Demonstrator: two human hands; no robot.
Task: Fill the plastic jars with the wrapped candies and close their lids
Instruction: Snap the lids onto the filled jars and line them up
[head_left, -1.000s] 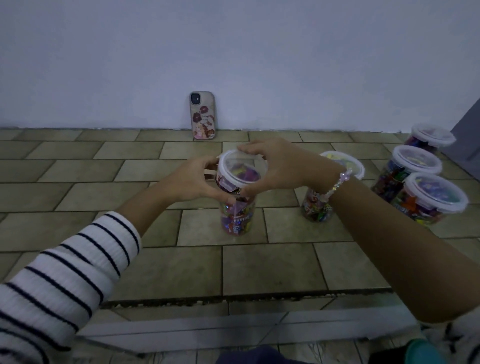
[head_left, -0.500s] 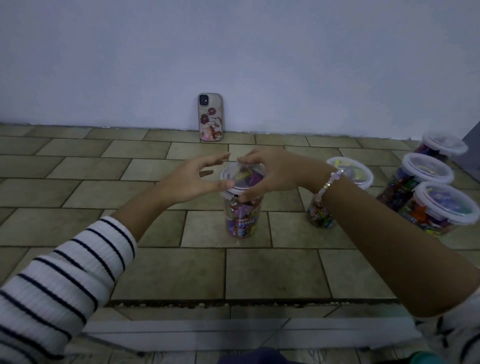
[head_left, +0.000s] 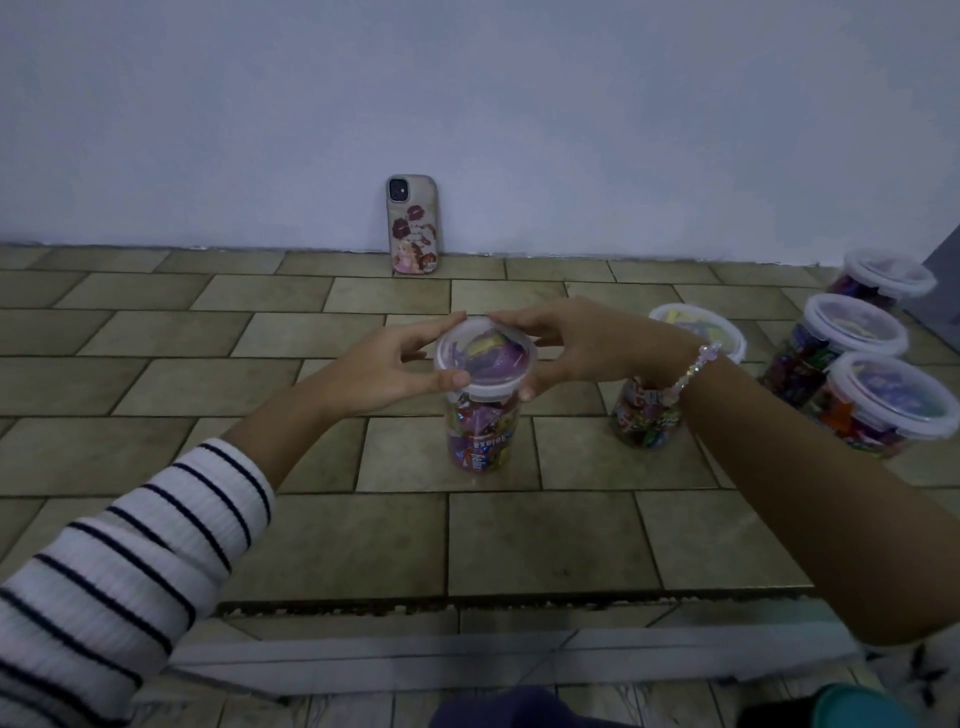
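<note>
A clear plastic jar (head_left: 480, 434) packed with wrapped candies stands upright on the tiled floor in the middle. A white-rimmed see-through lid (head_left: 485, 358) lies on its mouth. My left hand (head_left: 387, 366) holds the lid's left edge, thumb at the front rim and fingers at the back. My right hand (head_left: 569, 345) grips the lid's right edge the same way, with a beaded bracelet on that wrist. Both hands press around the lid.
Several other lidded candy jars stand at the right: one jar (head_left: 649, 410) behind my right wrist, three more jars (head_left: 878, 400) near the frame's edge. A phone (head_left: 411, 224) leans on the wall. A floor step edge (head_left: 467, 605) runs across the front.
The jar was tilted in both hands a second ago; now it stands upright on the floor with the lid flat on top and both hands gripping the lid's rim.
</note>
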